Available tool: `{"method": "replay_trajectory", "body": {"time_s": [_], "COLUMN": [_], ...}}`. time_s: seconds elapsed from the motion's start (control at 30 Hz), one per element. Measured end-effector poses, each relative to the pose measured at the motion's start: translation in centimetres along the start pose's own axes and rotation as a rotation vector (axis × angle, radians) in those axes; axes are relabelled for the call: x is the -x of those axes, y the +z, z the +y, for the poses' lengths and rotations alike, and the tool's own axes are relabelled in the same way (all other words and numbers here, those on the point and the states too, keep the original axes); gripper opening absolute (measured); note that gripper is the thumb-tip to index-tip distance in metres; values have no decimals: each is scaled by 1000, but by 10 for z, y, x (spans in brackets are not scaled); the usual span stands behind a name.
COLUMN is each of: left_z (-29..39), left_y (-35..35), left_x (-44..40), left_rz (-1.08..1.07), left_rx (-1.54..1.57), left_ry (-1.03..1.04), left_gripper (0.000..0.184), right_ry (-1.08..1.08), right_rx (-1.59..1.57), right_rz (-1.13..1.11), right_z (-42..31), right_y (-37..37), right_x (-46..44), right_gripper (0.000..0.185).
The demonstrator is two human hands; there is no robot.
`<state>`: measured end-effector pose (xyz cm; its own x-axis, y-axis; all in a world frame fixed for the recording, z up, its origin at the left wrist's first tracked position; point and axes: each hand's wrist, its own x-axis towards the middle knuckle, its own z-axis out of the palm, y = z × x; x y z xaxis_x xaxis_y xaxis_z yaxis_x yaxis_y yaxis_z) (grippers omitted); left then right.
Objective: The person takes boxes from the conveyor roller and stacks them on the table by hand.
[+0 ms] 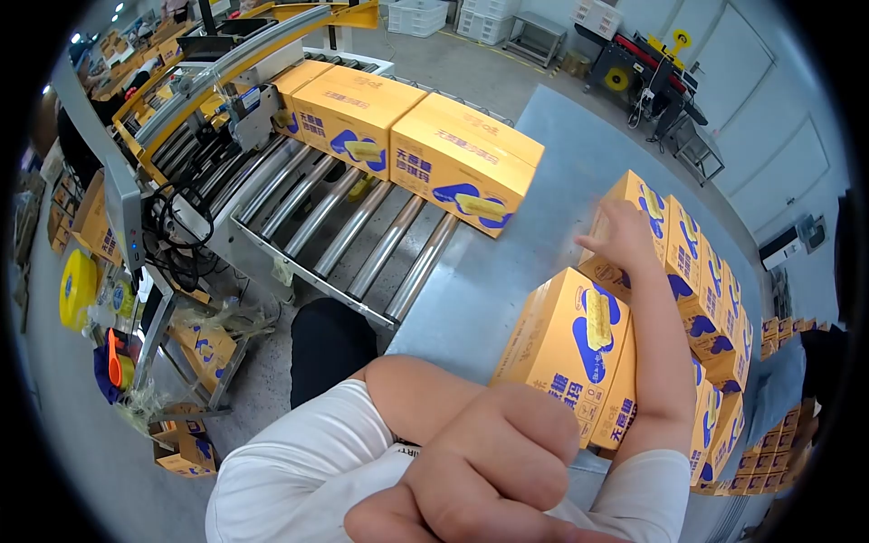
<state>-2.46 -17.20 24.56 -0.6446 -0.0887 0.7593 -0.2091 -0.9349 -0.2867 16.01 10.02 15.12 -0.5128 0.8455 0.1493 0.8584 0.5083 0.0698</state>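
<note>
White crates and a metal stand sit on the far floor, near a black machine.

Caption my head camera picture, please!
Yellow boxes in a row on a roller conveyor, the right hand at more boxes.

metal table: orange cartons | roller conveyor: carton row

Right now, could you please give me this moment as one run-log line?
Left hand: curled, near camera | Right hand: spread, at carton | Metal table: beside roller conveyor | Conveyor: cartons lined up
</note>
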Motion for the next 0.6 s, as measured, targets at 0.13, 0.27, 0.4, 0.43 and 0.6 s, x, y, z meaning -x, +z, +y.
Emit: {"method": "replay_trajectory", "body": {"time_s": [0.13, 0.27, 0.4, 0.43, 0.6], "left_z": [0, 1, 16, 23, 21], "left_y": [2, 1, 17, 24, 39], "left_x": [1, 2, 13, 16, 10], "left_rz": [-10, -27, 133, 217, 384], "left_rx": [13, 27, -192, -311, -482], "left_ry": [-18, -55, -152, -206, -265], "left_gripper": [24, 25, 39, 64, 56], "right_ry": [-83, -177, -98, -75, -165], "right_rx": [-84, -135, -160, -195, -361], "right_rz": [72, 67, -71, -70, 300], "right_z": [-2, -4, -16, -13, -16], "right_y": [-6, 4, -5, -5, -34], "right_x": [3, -5, -3, -3, -7], "right_gripper": [111, 125, 126, 124, 111]}}
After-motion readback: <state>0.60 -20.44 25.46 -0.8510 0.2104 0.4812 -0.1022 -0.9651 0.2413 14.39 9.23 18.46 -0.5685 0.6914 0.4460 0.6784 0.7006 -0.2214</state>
